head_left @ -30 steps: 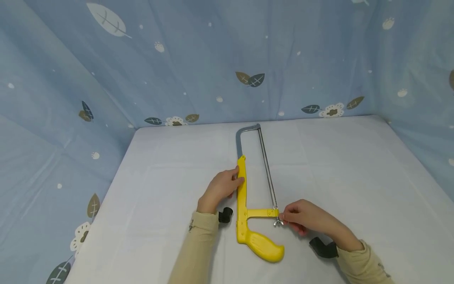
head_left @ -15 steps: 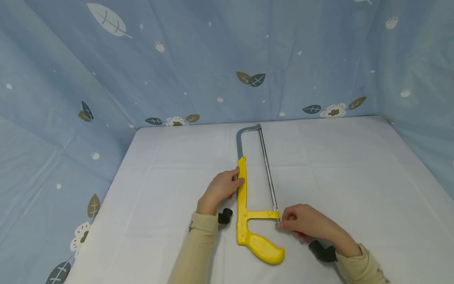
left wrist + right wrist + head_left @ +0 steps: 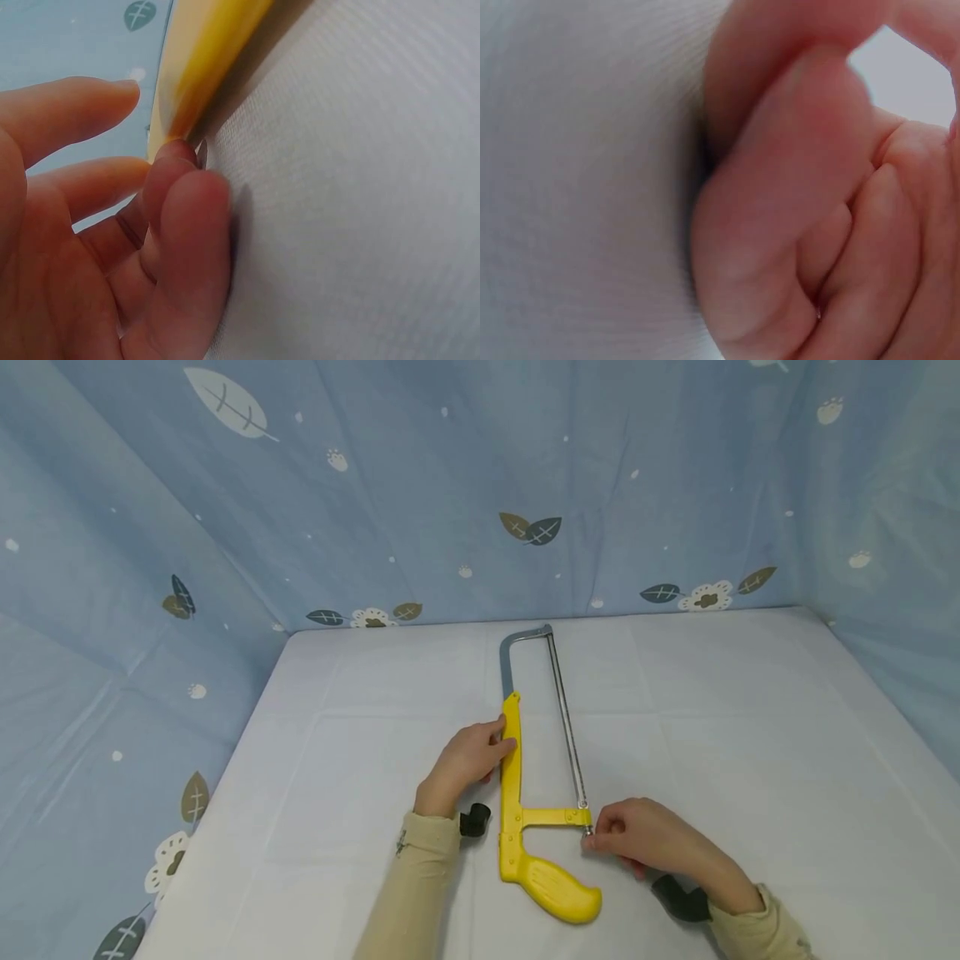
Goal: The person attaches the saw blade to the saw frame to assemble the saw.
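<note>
Your left grip (image 3: 463,758) touches the yellow-and-grey metal hacksaw (image 3: 511,785), flat on the white cloth-covered desk (image 3: 352,760); you cannot tell whether it clamps, the contact being blurred. Rightward, the small silver metal screw (image 3: 587,832) sits pinched in your right grip (image 3: 647,835), mostly covered, hidden in the right wrist view.

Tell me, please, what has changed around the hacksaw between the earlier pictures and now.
The right hand has moved slightly down in the head view, from beside the end of the yellow crossbar to the wing nut, which it now mostly covers and appears to pinch. The left hand stays on the yellow frame, and the hacksaw lies as it did.
</note>
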Tool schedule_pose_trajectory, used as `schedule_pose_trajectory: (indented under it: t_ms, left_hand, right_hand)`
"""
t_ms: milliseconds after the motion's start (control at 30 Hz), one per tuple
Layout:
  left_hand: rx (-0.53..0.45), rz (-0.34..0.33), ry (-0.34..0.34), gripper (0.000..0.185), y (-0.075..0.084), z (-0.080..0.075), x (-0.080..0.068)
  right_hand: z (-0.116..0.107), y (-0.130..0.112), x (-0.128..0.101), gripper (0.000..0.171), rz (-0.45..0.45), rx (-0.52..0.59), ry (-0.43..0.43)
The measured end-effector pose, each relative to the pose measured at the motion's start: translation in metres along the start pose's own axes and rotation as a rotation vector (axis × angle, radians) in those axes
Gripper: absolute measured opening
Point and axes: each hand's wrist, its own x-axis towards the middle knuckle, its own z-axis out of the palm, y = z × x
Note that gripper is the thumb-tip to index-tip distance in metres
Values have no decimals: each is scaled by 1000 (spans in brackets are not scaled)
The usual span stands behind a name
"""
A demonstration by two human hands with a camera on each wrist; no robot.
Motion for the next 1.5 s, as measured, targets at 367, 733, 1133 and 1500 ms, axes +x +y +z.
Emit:
schedule_pose_trajectory:
  t_ms: [367, 733, 1133, 1500]
  left_hand:
    - [20, 6, 4, 56, 0, -2, -1]
    - [22, -3, 8, 57, 0, -2, -3]
    - [7, 18, 8, 57, -1, 1, -7]
    - [11, 30, 20, 56, 2, 0, -6]
  right_hand:
    - [2, -7, 0, 38, 14, -110, 26]
    - [6, -8, 0, 36, 4, -111, 52]
    - [12, -6, 0, 35, 21, -164, 120]
    - [8, -7, -1, 38, -21, -149, 97]
